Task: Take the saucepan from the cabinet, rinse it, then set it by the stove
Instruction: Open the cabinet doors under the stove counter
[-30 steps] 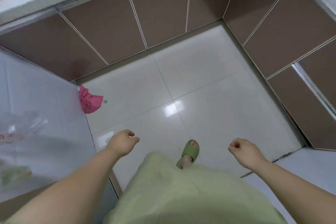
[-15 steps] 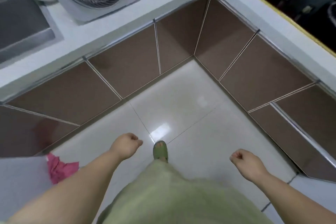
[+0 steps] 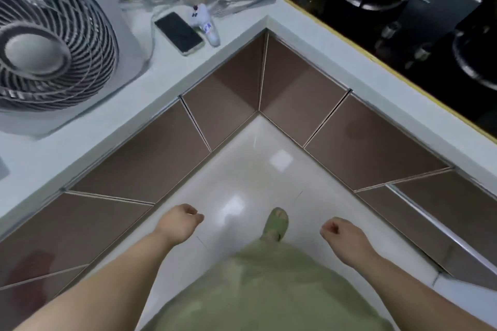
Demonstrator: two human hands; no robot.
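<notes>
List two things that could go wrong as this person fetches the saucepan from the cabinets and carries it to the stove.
1. The phone lies close to the countertop edge, near the corner; a swung saucepan could knock it off.
2. The floor is glossy tile and the person wears open slippers; drips after rinsing might cause a slip.

Both hands, left hand and right hand, are loosely closed and empty; every cabinet door in view looks closed.

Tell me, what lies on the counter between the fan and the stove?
In the head view, a phone and a small white bottle lie between the fan and the stove.
</notes>
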